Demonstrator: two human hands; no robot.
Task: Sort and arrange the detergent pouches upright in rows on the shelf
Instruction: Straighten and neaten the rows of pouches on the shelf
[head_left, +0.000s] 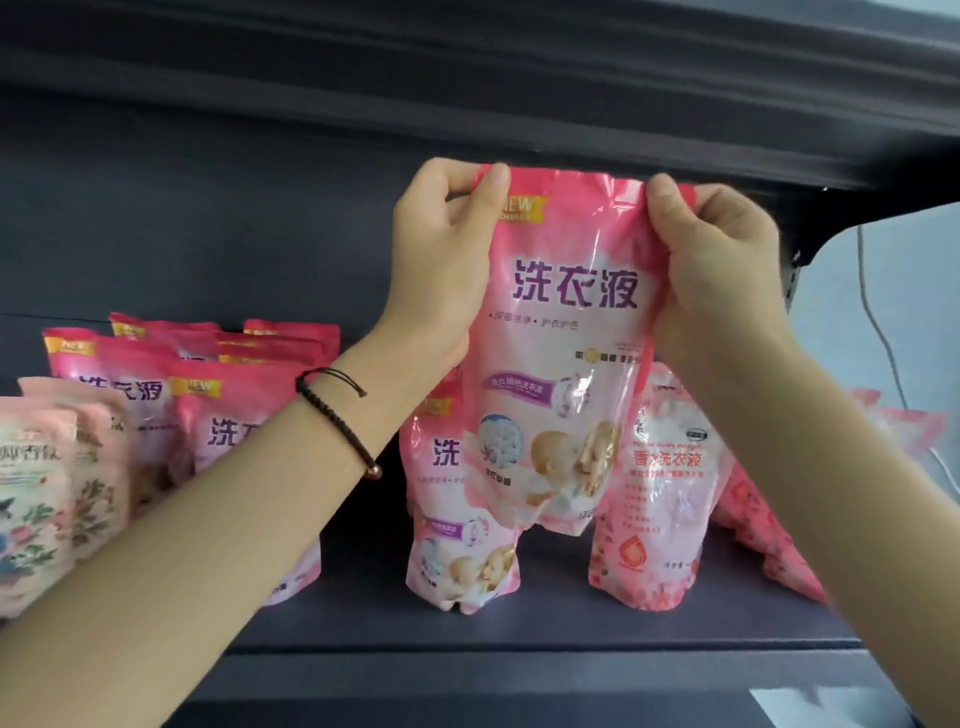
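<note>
A pink detergent pouch (561, 332) is hanging upright in the air, facing the camera, held by its top edge just under the upper shelf (519, 104). The left hand (441, 260) is pinching the top left corner between thumb and curled fingers, and the right hand (722, 270) is gripping the top right corner the same way, so both hands are closed tight on the pouch. Its bottom is hanging above the shelf board (519, 618), overlapping two pouches standing there.

Below and to the left, a matching pink pouch (457, 561) is standing upright on the board. Just to the right, a pouch with red flowers (654, 519) is standing beside it. Further right, more pink pouches (769, 535) are leaning at a tilt, partly hidden by the right forearm.

At the left, a group of pink pouches (234, 426) is standing in rows going back. At the far left edge, pale floral pouches (36, 493) are standing next to them. A black braided bracelet (337, 415) is sitting on the left wrist.
</note>
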